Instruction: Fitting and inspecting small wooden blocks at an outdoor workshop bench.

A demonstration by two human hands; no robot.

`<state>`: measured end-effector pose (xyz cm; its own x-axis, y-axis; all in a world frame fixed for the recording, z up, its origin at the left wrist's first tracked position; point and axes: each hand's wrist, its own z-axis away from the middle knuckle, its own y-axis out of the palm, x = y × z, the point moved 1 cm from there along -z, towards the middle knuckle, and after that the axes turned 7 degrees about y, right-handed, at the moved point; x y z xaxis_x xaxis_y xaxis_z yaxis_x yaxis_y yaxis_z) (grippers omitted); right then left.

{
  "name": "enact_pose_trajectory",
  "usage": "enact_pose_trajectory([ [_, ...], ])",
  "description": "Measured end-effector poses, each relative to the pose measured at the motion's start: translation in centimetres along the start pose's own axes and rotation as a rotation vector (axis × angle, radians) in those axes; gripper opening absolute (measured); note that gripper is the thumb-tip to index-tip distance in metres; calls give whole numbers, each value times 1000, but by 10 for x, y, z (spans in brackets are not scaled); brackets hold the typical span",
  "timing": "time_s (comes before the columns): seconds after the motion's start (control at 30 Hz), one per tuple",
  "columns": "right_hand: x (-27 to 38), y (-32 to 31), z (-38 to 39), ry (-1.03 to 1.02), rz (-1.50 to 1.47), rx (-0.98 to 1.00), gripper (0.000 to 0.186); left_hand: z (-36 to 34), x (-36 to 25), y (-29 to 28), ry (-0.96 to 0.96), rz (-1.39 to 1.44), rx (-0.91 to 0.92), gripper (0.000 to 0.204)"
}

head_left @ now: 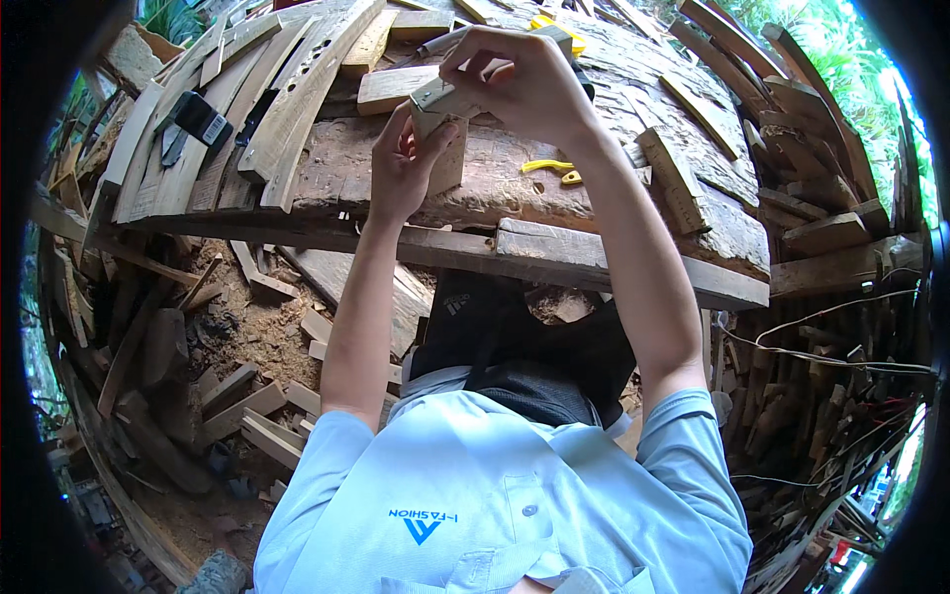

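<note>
Over the workbench, my left hand (404, 163) is closed round a short wooden block (450, 161), thumb on the side that faces right. The block's top end (435, 96) is pale with a few small dark spots. My right hand (529, 84) reaches across from the right, its fingers curled and pinched at that top end. Whatever sits between those fingertips is too small or hidden to name. Just right of the block, a curved yellow tool (544, 165) lies on the bench. Behind my right hand shows part of another yellow object (559, 36).
Rough planks cover the worn wooden bench (336, 158). A black device with a pale label (201, 121) rests on the left planks. One wood piece (673, 181) lies near my right forearm. Offcuts (262, 411) and sawdust litter the ground at left; stacked timber (826, 233) and wires stand right.
</note>
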<state>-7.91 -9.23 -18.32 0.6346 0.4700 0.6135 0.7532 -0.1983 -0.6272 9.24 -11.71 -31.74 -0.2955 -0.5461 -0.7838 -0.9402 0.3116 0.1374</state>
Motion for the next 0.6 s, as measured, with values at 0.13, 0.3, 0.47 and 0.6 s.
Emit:
enact_pose_trajectory([
  [0.13,-4,-4,0,-142,-23,33,7,-3,1,-4,-26,45,43,47],
  [0.3,-1,0,2,-155,11,-4,8,-9,1,-5,-16,38,71,44],
  [0.47,-5,1,1,-155,41,-11,7,-13,0,-5,-52,70,69,41],
  [0.6,-11,7,1,-199,72,-40,9,-15,7,-9,-71,25,109,45],
])
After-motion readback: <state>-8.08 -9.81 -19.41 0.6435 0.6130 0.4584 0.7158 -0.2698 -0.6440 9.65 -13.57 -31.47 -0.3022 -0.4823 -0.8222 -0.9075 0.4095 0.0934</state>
